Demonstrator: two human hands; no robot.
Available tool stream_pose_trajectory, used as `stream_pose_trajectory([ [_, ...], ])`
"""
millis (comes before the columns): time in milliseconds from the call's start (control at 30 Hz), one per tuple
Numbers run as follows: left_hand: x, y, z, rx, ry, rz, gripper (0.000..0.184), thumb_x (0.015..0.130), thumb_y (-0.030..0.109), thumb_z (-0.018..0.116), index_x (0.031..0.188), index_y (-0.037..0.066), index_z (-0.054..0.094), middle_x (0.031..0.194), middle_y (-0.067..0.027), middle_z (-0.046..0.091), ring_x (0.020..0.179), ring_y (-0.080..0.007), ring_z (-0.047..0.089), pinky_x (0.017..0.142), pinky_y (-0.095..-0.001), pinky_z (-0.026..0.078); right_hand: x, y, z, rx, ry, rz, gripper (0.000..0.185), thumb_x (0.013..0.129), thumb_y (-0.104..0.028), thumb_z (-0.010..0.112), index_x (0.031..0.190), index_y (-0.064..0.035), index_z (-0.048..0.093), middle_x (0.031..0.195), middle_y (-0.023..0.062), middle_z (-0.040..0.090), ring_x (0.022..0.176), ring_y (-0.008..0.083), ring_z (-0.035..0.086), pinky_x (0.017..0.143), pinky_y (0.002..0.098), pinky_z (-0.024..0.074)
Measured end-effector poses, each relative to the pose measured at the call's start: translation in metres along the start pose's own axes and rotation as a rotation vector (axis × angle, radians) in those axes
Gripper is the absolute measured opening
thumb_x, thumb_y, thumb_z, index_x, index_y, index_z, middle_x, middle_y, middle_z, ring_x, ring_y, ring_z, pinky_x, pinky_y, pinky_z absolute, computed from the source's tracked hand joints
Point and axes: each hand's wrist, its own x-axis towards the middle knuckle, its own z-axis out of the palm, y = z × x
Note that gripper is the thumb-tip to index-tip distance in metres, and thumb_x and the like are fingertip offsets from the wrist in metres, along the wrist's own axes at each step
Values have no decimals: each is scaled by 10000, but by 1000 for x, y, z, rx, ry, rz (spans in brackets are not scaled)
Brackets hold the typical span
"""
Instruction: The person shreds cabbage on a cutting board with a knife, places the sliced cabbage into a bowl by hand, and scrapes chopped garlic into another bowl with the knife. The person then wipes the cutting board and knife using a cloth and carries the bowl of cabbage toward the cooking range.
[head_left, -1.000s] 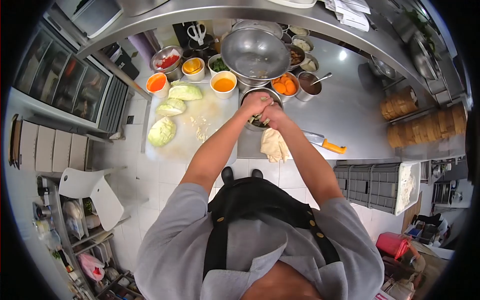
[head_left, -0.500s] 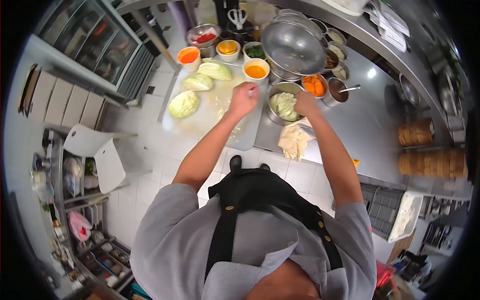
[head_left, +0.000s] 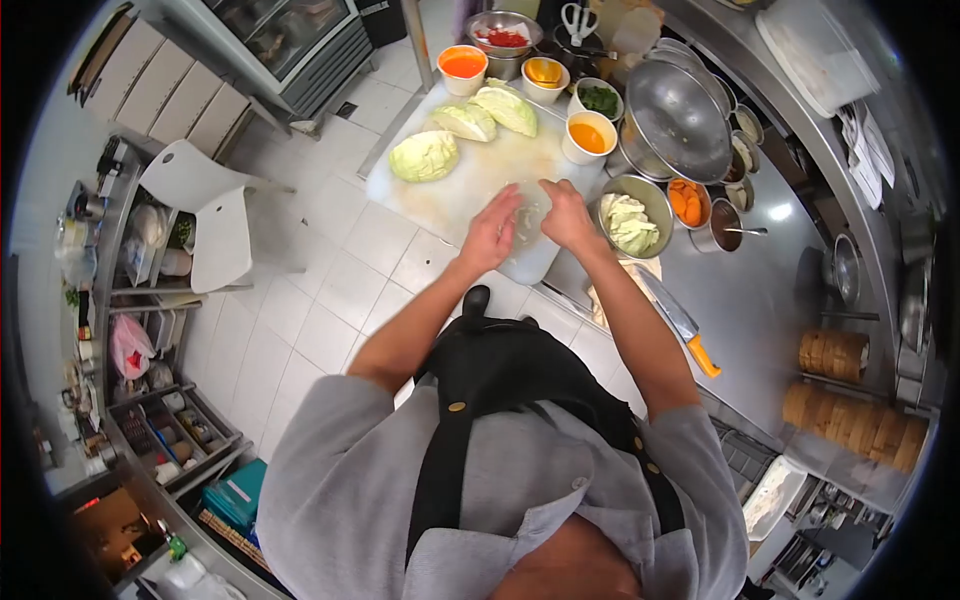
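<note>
Over the right part of the white cutting board (head_left: 405,205), my left hand (head_left: 491,232) is open, fingers extended, holding nothing. Facing it a short gap away is my right hand (head_left: 568,217), fingers partly curled; whether it holds anything is too small to tell. Small pale cabbage bits (head_left: 527,222) lie on the board between them. Three cabbage pieces, one of them a rounded chunk (head_left: 423,157), rest on its far left. Right of my right hand, a metal bowl (head_left: 662,205) holds cut cabbage (head_left: 628,224). A pale cloth (head_left: 600,306) is partly hidden under my right forearm.
An orange-handled knife (head_left: 703,356) lies on the steel counter (head_left: 760,290) at right. Behind the board stand a cup of orange liquid (head_left: 589,137), a bowl of red pieces (head_left: 503,34) and a large metal bowl (head_left: 680,115). A white chair (head_left: 222,235) is at left.
Both hands have left the metal bowl and moved over the cutting board. Cut cabbage now shows in the bowl. The view has turned, so the counter appears rotated.
</note>
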Motion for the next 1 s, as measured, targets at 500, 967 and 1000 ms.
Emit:
stream_pose_trajectory([
  [500,-77,-37,-12,-1526,-380,-1446,595,850,302,337,1069,-202,563,1185,-381,551,1175,-533,498,1048,-517,405,-3,4,60,-2,-257,-678,532,656,63,576,1187,27,554,1141,164,523,1099,343,485,973,369,431],
  [967,-87,-71,-14,-1485,-328,-1434,430,881,232,391,935,-123,627,927,-257,666,875,-388,676,806,-470,583,49,3,58,-136,-42,-457,519,637,84,552,1156,74,556,1201,223,510,1156,376,465,1020,382,406],
  [1000,-85,-65,-15,-1459,-310,-1445,430,881,232,392,939,-123,626,922,-255,665,877,-388,676,803,-469,584,48,4,66,-155,-78,-488,500,644,80,550,1144,75,558,1200,222,511,1159,378,462,1025,384,403],
])
